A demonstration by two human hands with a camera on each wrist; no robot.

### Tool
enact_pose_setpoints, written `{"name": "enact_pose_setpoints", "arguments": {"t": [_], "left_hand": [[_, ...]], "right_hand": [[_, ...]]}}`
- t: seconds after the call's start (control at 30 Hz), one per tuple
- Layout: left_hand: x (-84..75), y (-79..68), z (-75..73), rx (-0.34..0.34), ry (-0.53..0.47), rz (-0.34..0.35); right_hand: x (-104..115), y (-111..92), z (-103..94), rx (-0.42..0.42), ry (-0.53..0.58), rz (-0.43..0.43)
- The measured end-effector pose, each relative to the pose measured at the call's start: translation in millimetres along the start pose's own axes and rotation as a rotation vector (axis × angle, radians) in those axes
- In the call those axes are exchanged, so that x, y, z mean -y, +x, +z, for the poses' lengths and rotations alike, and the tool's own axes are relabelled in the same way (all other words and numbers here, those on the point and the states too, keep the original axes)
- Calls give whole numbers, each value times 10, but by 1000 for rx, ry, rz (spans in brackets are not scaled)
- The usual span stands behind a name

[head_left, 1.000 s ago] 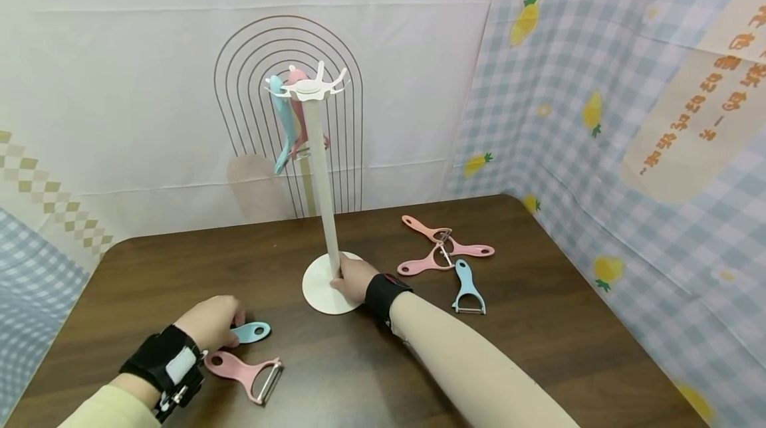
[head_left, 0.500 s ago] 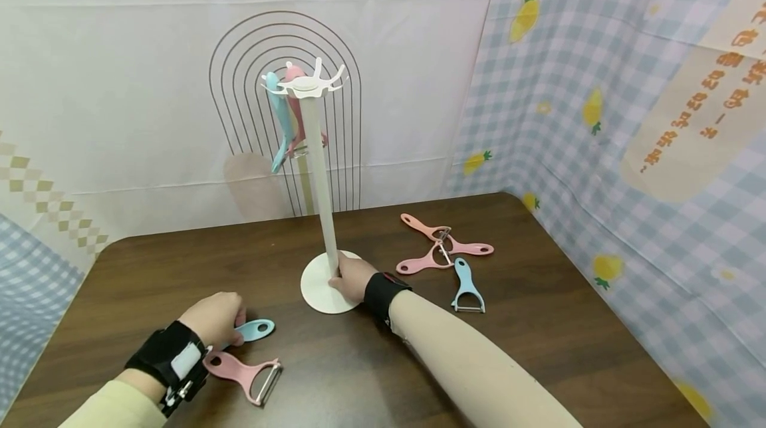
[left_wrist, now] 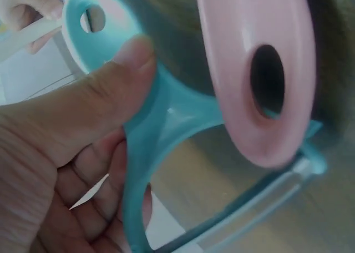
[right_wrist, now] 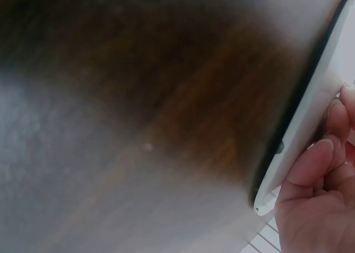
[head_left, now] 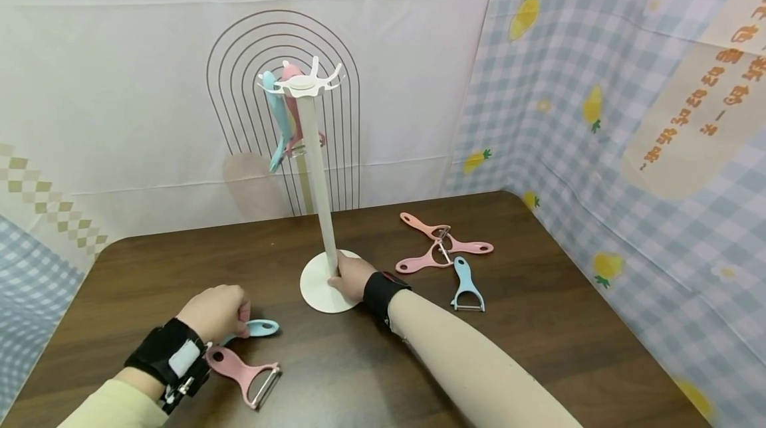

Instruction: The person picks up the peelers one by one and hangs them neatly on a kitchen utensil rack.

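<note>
My left hand [head_left: 217, 312] pinches a light blue Y-shaped peeler [left_wrist: 172, 106] with the thumb on its handle; in the head view only the handle end pokes out beyond the fingers. Close beneath that hand lies a pink peeler [head_left: 235, 367], whose holed handle overlaps the blue one in the left wrist view. My right hand [head_left: 354, 276] grips the foot of a white hook stand [head_left: 318, 182], just above its round base [head_left: 316, 287]. From the stand's left hooks hang a blue peeler [head_left: 277, 115] and a pink peeler [head_left: 291, 112]. The right hand's fingers are partly hidden.
Right of the stand, an orange peeler [head_left: 415, 221], two pink peelers, one on the right [head_left: 475, 247], and a blue peeler [head_left: 463, 274] lie on the brown table [head_left: 383, 355]. A white cloth [head_left: 413, 115] hangs behind, a checked cloth [head_left: 562, 169] at the right.
The blue peeler in my left hand has shifted slightly to the right, and more of its handle shows. My right hand stays at the stand's foot.
</note>
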State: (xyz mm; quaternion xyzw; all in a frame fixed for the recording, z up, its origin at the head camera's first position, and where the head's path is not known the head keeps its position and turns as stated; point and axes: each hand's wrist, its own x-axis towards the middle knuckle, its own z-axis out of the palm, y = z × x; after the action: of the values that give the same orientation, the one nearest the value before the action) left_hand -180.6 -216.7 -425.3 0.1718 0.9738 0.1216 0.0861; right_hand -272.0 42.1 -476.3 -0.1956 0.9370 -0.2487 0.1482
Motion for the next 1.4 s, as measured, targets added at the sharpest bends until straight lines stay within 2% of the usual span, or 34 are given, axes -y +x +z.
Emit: {"name": "enact_pose_setpoints", "arguments": {"t": [0.23, 0.4, 0.6, 0.8, 0.9, 1.17, 1.4], "left_hand": [[-45, 21, -92, -61, -74, 51], [-118, 40, -252, -120, -153, 95], [-152, 55, -510, -284, -201, 115], [-227, 41, -760, -492, -256, 82], [-279, 28, -877, -572, -290, 67], [-431, 54, -1127, -735, -386, 47], [-611, 95, -1363, -805, -466, 90]], "right_hand": [[29, -46, -31, -2, -2, -8], [15, -46, -25, -7, -3, -23], [-41, -6, 20, -16, 5, -42], [-66, 13, 31, -24, 7, -57], [-59, 11, 30, -27, 1, -61], [-12, -25, 5, -10, -8, -44], [2, -37, -17, -13, -14, -38]]}}
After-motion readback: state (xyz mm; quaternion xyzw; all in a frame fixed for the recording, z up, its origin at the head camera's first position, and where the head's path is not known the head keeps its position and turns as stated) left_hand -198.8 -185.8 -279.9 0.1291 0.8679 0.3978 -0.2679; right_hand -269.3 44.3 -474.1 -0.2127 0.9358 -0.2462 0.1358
